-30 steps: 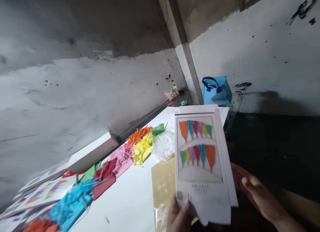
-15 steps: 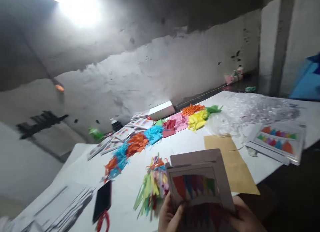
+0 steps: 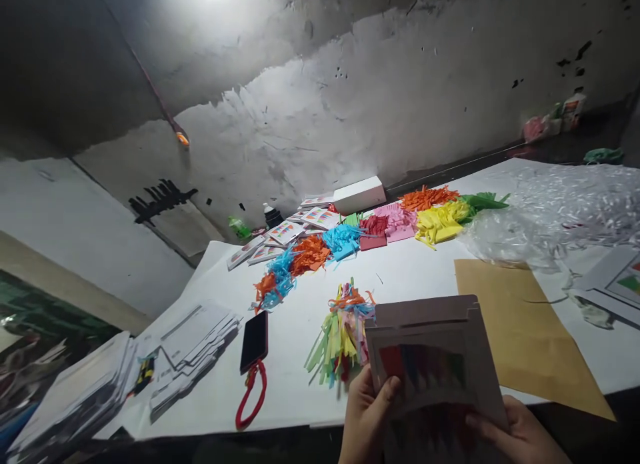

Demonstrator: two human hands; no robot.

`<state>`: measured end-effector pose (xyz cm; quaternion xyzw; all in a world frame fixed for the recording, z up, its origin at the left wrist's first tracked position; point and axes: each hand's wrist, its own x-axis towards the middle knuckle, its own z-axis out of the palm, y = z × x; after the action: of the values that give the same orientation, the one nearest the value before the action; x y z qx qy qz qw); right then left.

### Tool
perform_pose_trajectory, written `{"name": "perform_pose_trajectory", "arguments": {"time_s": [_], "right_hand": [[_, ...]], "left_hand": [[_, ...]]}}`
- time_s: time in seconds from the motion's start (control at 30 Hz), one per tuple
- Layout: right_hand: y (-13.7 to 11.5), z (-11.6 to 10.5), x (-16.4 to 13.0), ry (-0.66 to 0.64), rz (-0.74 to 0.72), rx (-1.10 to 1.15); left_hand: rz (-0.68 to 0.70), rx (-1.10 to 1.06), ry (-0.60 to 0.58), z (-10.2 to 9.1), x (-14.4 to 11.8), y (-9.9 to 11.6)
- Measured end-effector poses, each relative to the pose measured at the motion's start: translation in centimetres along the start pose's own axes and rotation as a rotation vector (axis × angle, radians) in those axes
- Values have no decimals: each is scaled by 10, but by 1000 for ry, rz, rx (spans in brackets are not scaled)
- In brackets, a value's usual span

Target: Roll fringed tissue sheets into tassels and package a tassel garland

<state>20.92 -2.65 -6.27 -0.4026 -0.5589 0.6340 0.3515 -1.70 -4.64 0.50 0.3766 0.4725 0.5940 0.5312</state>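
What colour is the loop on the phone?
Red; the loop shows clearly in the head view, below the phone.

Head view, down over table

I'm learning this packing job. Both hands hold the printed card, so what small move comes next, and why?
Probably lower the card toward the mixed tassel bundle just beyond it. The left hand and right hand grip its lower corners, and that loose bundle is the nearest thing on the white table.
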Motion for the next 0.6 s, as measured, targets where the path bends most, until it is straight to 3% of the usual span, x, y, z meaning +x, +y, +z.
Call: {"name": "perform_pose_trajectory", "arguments": {"time_s": [0.17,0.33,0.4,0.53,0.6], "right_hand": [[-3,3,-1,73,106,200],[-37,-2,-4,110,96,220],[-55,-11,2,153,61,270],[-86,-30,20,217,7,384],[-95,-35,26,145,16,379]], "left_hand": [[-11,16,-6,-1,8,-5],[75,6,41,2,14,2],[82,19,-2,3,13,7],[-189,60,-251,7,4,15],[-252,40,-237,10,-1,15]]}}
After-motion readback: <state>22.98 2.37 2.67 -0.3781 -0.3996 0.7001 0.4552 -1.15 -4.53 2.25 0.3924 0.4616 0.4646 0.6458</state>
